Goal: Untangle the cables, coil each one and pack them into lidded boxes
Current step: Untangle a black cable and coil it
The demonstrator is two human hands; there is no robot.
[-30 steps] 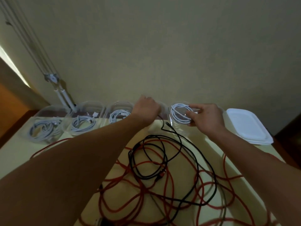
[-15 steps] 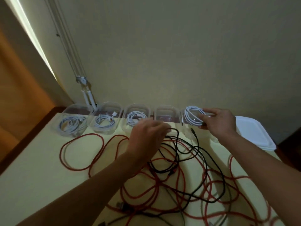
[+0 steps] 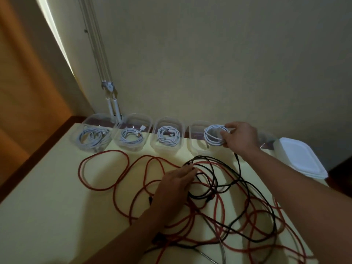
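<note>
A row of clear plastic boxes lines the table's far edge. Three on the left hold coiled white cables: first box [image 3: 94, 137], second box [image 3: 133, 135], third box [image 3: 167, 137]. My right hand [image 3: 239, 137] grips a coiled white cable [image 3: 213, 135] over the fourth box [image 3: 198, 147]. My left hand [image 3: 176, 184] lies flat, fingers straight, on the tangle of black cable [image 3: 224, 180] and red cable [image 3: 122, 181] spread across the table.
A stack of white lids [image 3: 301, 161] sits at the far right by the table's edge. A white lamp arm [image 3: 112, 103] rises behind the boxes at the wall. An orange curtain [image 3: 28, 82] hangs left. A grey cable [image 3: 222, 250] lies in the tangle.
My left hand drew back from the boxes and came down on the tangle. My right hand brought the white coil left to the fourth box. The view shifted left.
</note>
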